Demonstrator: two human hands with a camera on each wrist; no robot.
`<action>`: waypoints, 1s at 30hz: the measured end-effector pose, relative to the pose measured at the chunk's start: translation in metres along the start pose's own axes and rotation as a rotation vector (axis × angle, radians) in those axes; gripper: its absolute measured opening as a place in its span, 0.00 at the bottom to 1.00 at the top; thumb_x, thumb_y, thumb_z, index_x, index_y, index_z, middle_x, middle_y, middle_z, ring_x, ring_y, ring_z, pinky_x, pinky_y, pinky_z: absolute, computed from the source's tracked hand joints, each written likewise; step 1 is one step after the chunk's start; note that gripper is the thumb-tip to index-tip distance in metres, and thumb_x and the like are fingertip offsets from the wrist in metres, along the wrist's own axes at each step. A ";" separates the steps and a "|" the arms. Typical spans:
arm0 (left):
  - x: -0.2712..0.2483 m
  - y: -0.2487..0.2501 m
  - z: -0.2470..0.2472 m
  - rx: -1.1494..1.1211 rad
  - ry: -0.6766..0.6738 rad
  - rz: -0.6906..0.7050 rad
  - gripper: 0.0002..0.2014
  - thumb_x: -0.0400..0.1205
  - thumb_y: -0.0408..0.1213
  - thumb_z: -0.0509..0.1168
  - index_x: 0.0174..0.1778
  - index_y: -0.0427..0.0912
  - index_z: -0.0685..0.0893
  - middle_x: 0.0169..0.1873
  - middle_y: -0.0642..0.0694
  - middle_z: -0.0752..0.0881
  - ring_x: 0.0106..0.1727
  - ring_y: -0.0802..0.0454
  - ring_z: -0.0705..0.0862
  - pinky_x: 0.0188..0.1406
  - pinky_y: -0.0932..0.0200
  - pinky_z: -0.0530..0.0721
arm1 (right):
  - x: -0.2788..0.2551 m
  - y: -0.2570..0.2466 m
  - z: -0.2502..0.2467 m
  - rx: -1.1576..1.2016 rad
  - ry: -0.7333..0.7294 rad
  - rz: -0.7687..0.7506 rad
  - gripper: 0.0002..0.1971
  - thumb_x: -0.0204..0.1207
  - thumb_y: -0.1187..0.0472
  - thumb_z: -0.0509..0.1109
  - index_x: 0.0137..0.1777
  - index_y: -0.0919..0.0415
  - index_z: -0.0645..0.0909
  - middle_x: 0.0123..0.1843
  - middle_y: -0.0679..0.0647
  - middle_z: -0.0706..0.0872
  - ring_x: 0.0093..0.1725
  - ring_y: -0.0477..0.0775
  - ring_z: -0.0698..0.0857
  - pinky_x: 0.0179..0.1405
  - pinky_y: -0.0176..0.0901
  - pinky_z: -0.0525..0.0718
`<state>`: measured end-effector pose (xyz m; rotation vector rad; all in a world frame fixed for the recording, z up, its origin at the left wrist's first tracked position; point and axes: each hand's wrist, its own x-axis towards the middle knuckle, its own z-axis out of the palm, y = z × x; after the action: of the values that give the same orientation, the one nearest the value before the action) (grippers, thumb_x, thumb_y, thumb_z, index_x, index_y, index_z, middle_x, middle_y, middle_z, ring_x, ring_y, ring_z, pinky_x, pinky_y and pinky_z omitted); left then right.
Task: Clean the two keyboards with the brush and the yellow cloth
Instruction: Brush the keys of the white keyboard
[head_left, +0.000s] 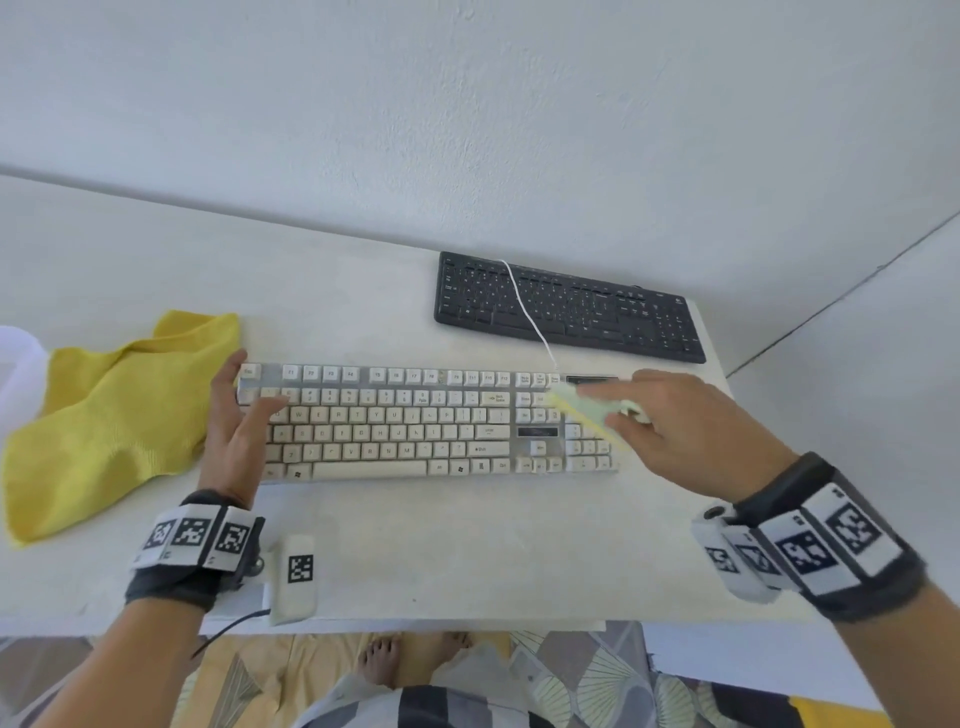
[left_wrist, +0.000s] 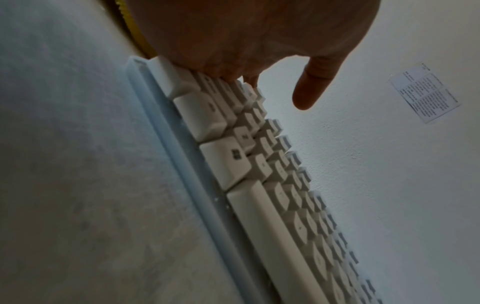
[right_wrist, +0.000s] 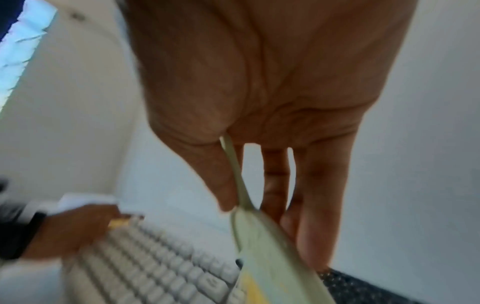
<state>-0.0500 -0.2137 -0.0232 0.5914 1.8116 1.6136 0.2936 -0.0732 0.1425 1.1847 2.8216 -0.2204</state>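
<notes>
Table (head_left: 467, 545) carried both boards: white keyboard (head_left: 415, 421) near, black keyboard (head_left: 571, 306) behind, apart. Yellow cloth (head_left: 114, 415) lay limp left, soft; likely grab anywhere. Left hand (head_left: 234, 426) lay flat, fingers straight, bracing white board's left end. Right hand (head_left: 691, 426) pinched the brush (head_left: 587, 410) by its handle, over the numpad; probably light, stiff.

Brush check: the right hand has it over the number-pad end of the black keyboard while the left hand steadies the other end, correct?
Not quite. The head view shows the right hand holding the brush over the number-pad end of the white keyboard, not the black keyboard, which lies untouched farther back. The left hand does steady the white keyboard's other end.
</notes>
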 end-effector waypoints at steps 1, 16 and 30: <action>0.000 0.000 0.000 -0.001 -0.002 0.002 0.35 0.74 0.50 0.64 0.80 0.64 0.66 0.76 0.36 0.78 0.75 0.37 0.79 0.75 0.34 0.78 | 0.000 0.000 0.004 0.142 0.168 0.016 0.19 0.83 0.56 0.63 0.73 0.42 0.77 0.51 0.39 0.85 0.48 0.45 0.83 0.51 0.41 0.81; 0.000 -0.001 0.003 -0.035 0.021 0.012 0.31 0.75 0.46 0.62 0.77 0.65 0.67 0.71 0.36 0.80 0.68 0.39 0.81 0.70 0.38 0.79 | -0.038 0.006 0.041 0.512 0.144 0.308 0.17 0.82 0.59 0.66 0.70 0.47 0.80 0.47 0.35 0.84 0.44 0.46 0.90 0.47 0.44 0.90; 0.004 -0.006 0.000 0.009 0.025 -0.013 0.39 0.75 0.48 0.63 0.87 0.56 0.65 0.75 0.33 0.79 0.74 0.32 0.79 0.74 0.26 0.77 | -0.043 0.002 0.064 0.595 0.178 0.304 0.18 0.82 0.60 0.67 0.72 0.51 0.80 0.59 0.46 0.87 0.42 0.44 0.89 0.52 0.51 0.90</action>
<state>-0.0524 -0.2115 -0.0298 0.5644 1.8379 1.6121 0.3260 -0.1117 0.0848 1.7967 2.7438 -1.0305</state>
